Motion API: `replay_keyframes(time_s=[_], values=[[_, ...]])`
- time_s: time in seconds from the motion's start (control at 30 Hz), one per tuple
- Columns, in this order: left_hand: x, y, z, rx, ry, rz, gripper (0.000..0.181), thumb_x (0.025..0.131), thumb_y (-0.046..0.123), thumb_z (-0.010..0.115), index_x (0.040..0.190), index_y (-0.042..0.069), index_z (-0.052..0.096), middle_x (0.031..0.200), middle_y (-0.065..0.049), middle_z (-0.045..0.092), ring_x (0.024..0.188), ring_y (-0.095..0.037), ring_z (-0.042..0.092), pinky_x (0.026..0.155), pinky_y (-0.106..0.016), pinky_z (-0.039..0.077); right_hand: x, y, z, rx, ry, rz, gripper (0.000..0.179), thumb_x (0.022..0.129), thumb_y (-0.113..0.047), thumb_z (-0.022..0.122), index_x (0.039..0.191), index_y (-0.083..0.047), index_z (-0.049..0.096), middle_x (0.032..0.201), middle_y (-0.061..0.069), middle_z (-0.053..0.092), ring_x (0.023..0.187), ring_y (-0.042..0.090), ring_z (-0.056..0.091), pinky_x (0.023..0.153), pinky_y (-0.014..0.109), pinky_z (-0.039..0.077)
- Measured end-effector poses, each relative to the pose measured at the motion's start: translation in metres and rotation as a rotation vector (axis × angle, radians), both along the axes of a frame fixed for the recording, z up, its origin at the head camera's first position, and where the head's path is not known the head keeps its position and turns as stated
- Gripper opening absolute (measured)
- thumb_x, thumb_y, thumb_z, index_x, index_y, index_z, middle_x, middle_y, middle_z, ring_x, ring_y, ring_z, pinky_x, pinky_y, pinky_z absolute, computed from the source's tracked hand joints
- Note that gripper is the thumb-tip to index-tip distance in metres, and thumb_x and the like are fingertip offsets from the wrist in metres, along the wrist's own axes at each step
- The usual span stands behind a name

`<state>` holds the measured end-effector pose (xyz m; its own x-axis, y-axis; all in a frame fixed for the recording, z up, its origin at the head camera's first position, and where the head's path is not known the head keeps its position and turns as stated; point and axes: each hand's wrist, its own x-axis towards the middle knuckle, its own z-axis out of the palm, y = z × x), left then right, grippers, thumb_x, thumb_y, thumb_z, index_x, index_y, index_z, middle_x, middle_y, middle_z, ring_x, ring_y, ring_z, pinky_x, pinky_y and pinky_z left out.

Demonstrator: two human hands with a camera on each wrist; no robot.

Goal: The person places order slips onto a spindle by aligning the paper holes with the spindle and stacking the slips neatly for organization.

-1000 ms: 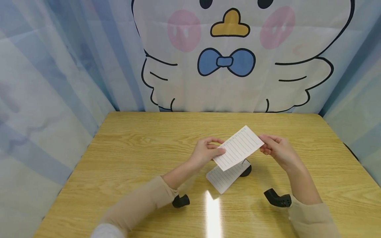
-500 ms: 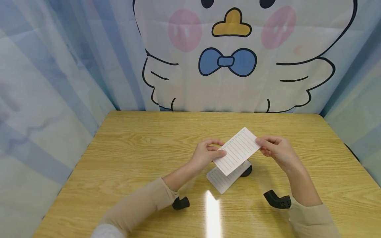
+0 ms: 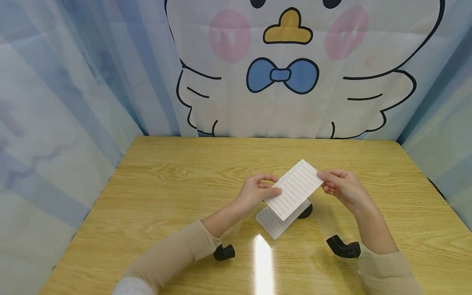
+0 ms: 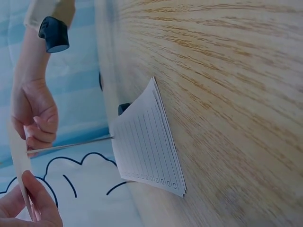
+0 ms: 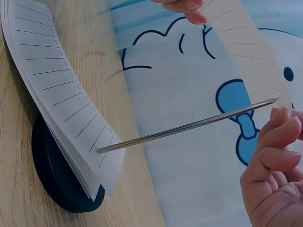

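My left hand point(image 3: 254, 194) pinches the left end of a lined white card point(image 3: 295, 188) with small checkboxes along one edge. At the card's right corner, my right hand point(image 3: 343, 186) pinches it between thumb and fingers. Both hands hold it tilted above a paper spike, whose metal rod point(image 5: 189, 125) rises from a round black base point(image 5: 61, 170). The rod's pointed tip is right at the held card in the right wrist view. Several similar cards point(image 4: 147, 146) are pierced on the rod low down, curving upward over the base. In the head view the held card hides the rod.
The spike stands on a wood-grain table point(image 3: 177, 164). Black curved wrist mounts point(image 3: 343, 246) show at both sleeves. A curtain point(image 3: 236, 106) with a cartoon bird hangs behind the table's far edge, and blue-white curtains flank it. Light glares off the front of the table.
The held card has dropped slightly and its lower corner has swung a little toward the front right. My right fingertips have shifted slightly left, further onto the card. The left hand is nearly still.
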<state>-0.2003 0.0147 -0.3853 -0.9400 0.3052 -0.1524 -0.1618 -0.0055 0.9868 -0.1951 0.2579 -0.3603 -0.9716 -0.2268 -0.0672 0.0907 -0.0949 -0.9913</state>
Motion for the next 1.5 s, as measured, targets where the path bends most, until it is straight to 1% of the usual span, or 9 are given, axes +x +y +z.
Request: replay_keyframes(time_s=[0.2,0.43,0.5,0.6,0.87,1.0,1.23,1.37,1.5], values=[[0.000,0.001,-0.001,-0.017,-0.006,-0.012,0.027,0.078,0.005,0.071,0.103,0.007,0.064,0.081,-0.010,0.069,0.065,-0.013,0.063,0.058,-0.024,0.050,0.000,0.001,-0.001,-0.026,-0.007,0.012,0.022,0.091,-0.005,0.054,0.079,-0.011,0.071,0.067,-0.002,0.062,0.054,0.005,0.050,0.051,0.015,0.043],[0.002,0.002,-0.003,-0.003,-0.010,-0.022,0.028,0.078,0.002,0.071,0.105,0.003,0.062,0.083,-0.012,0.068,0.065,-0.012,0.063,0.060,-0.025,0.051,-0.002,0.002,-0.002,-0.043,-0.007,0.029,0.022,0.092,-0.004,0.053,0.080,-0.011,0.071,0.068,-0.002,0.063,0.054,0.005,0.051,0.051,0.015,0.043],[0.002,0.003,-0.004,-0.005,-0.007,-0.023,0.029,0.078,0.002,0.071,0.105,0.003,0.062,0.085,-0.013,0.068,0.066,-0.013,0.063,0.060,-0.025,0.051,-0.002,0.002,-0.003,-0.047,-0.007,0.033,0.023,0.092,-0.004,0.053,0.079,-0.011,0.071,0.068,-0.002,0.063,0.054,0.005,0.051,0.051,0.015,0.043],[0.002,0.003,-0.005,-0.020,-0.005,-0.020,0.029,0.077,0.003,0.071,0.105,0.005,0.062,0.083,-0.011,0.069,0.066,-0.013,0.063,0.061,-0.025,0.052,-0.002,0.002,-0.003,-0.055,-0.007,0.046,0.023,0.092,-0.003,0.052,0.079,-0.011,0.071,0.068,-0.002,0.064,0.054,0.004,0.052,0.051,0.015,0.044],[0.001,0.005,-0.009,-0.051,0.020,-0.021,0.029,0.076,0.003,0.072,0.102,0.006,0.062,0.076,-0.006,0.067,0.062,-0.009,0.061,0.058,-0.022,0.050,-0.004,0.005,-0.007,-0.063,0.009,0.103,0.026,0.092,-0.002,0.050,0.080,-0.011,0.070,0.071,-0.001,0.065,0.056,0.005,0.054,0.053,0.016,0.045],[0.001,0.006,-0.010,-0.053,0.032,-0.018,0.028,0.076,0.002,0.072,0.102,0.006,0.062,0.075,-0.006,0.067,0.061,-0.009,0.060,0.057,-0.022,0.049,-0.005,0.005,-0.008,-0.059,0.026,0.143,0.025,0.093,-0.002,0.048,0.082,-0.010,0.069,0.072,-0.001,0.064,0.057,0.005,0.054,0.053,0.016,0.045],[-0.001,0.007,-0.014,-0.062,0.062,-0.034,0.027,0.078,0.003,0.071,0.103,0.006,0.061,0.075,-0.007,0.067,0.061,-0.009,0.060,0.058,-0.021,0.049,-0.006,0.007,-0.010,-0.071,0.039,0.216,0.028,0.095,-0.001,0.044,0.085,-0.009,0.068,0.074,0.000,0.064,0.059,0.006,0.055,0.055,0.017,0.046],[-0.002,0.008,-0.019,-0.059,0.077,-0.035,0.027,0.077,0.002,0.071,0.102,0.005,0.061,0.073,-0.006,0.066,0.060,-0.008,0.059,0.057,-0.020,0.049,-0.007,0.007,-0.009,-0.065,0.022,0.231,0.028,0.095,-0.001,0.043,0.084,-0.009,0.067,0.075,0.000,0.064,0.060,0.006,0.055,0.056,0.017,0.046],[-0.001,0.009,-0.021,-0.053,0.093,-0.033,0.028,0.077,0.002,0.071,0.103,0.003,0.061,0.072,-0.009,0.065,0.058,-0.009,0.058,0.056,-0.019,0.047,-0.007,0.007,-0.009,-0.050,0.013,0.234,0.027,0.095,-0.001,0.044,0.084,-0.010,0.067,0.075,0.000,0.063,0.061,0.007,0.054,0.056,0.018,0.045]])
